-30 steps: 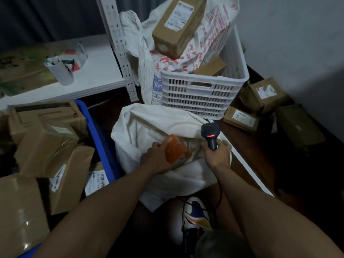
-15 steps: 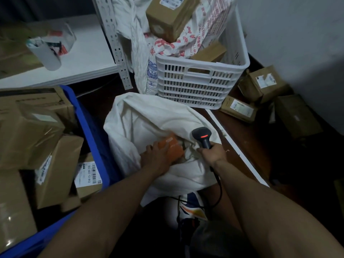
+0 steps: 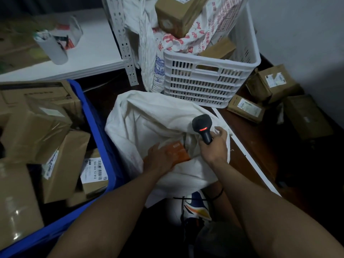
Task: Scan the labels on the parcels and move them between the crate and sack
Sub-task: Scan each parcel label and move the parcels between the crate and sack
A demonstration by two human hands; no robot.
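A white cloth sack (image 3: 149,120) lies open in the middle of the floor. My left hand (image 3: 159,159) holds a small orange parcel (image 3: 178,152) low inside the sack's mouth. My right hand (image 3: 214,146) grips a black barcode scanner (image 3: 202,127) with a red light on its head, and its fingers also catch the sack's right rim. To the left, a blue crate (image 3: 96,127) is filled with several brown cardboard parcels (image 3: 37,131), some showing white barcode labels (image 3: 96,168).
A white slotted crate (image 3: 208,82) behind the sack holds a printed bag and cardboard boxes. Loose parcels (image 3: 245,108) lie on the dark floor at the right by the wall. A white shelf (image 3: 93,53) with a metal upright stands at back left. My shoe (image 3: 195,205) is below the sack.
My left hand has pushed the orange parcel down deeper into the sack. My right hand with the scanner moved to the sack's right rim. The view has tilted downward.
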